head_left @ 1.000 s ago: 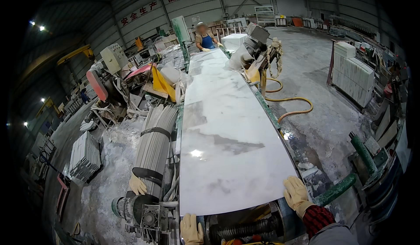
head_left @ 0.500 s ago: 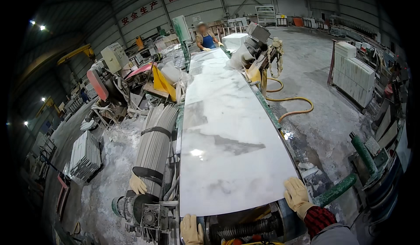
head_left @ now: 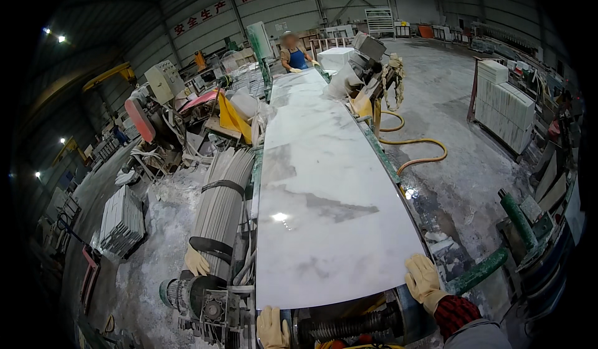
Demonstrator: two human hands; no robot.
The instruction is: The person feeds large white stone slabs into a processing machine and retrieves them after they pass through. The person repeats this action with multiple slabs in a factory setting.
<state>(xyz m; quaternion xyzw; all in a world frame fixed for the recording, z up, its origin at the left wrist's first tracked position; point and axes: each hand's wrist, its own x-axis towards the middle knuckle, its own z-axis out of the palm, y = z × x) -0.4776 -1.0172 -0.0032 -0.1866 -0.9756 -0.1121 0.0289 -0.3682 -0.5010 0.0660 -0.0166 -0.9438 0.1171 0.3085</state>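
A long polished white stone slab [head_left: 336, 249] with grey veining lies flat on a long machine bed, running away from me. Both my hands wear cream gloves. My left hand [head_left: 273, 328] rests at the slab's near left corner, fingers pointing forward. By the near right corner lies my right hand [head_left: 423, 282], its fingers laid forward along the edge. Neither hand appears wrapped round anything. Below the slab's near edge, a dark ribbed roller [head_left: 349, 327] shows between my hands.
Left of the bed are strapped strips [head_left: 218, 218], a loose cream glove [head_left: 197, 262] and a motor [head_left: 187, 293]. A co-worker [head_left: 296, 55] stands at the far end. A green pipe [head_left: 479, 273] juts out on the right, and a yellow hose [head_left: 430, 141] crosses the floor.
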